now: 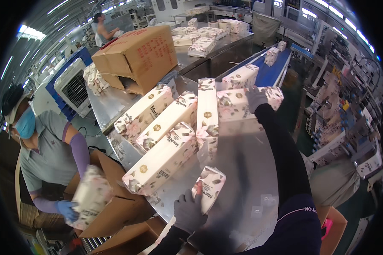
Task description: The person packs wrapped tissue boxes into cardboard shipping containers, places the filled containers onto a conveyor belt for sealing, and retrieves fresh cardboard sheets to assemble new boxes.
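My left hand (190,213), in a grey glove with one fingertip bare, is closed on a long floral-printed pack (211,185) near the table's front. Part of this pack is hidden beneath the hand. Over at the right, my gloved right hand (257,99) has its fingers bent over the upper edge of another floral pack (233,101), lying crosswise. Beside it, an upright-looking long pack (207,106) points away from me. Several more lie slanted to the left, among them a near pack (159,159). All are cream with pink flowers and grey leaves.
A large cardboard box (134,57) stands on the metal table (247,178). Beyond my right hand, a blue conveyor (268,74) carries packs. At left a masked co-worker (51,153) holds a blurred pack (90,195) over an open carton (115,212). Machinery (340,123) lines the right.
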`<state>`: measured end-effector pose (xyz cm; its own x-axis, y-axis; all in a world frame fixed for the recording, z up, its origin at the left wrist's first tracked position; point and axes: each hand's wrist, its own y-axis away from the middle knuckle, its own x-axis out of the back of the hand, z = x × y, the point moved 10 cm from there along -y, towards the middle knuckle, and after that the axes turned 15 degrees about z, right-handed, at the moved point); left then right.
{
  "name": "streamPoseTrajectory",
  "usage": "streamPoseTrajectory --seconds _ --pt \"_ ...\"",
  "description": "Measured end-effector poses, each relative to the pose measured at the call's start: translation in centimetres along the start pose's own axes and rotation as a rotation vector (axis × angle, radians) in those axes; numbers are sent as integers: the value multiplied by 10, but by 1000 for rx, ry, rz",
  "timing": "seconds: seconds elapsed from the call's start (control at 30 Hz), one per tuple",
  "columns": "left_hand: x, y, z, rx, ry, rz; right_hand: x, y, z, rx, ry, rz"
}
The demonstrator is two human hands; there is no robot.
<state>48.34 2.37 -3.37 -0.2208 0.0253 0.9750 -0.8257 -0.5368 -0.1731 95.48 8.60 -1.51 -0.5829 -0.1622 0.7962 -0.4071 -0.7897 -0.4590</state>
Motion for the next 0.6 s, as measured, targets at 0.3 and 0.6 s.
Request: streamPoseTrajectory --seconds 0.3,0.6 --pt "7 0 -2 67 -51 31 7 15 -36 15 -193 -379" --pt "1 2 -22 167 138 1 104 193 -39 -25 -619 -451"
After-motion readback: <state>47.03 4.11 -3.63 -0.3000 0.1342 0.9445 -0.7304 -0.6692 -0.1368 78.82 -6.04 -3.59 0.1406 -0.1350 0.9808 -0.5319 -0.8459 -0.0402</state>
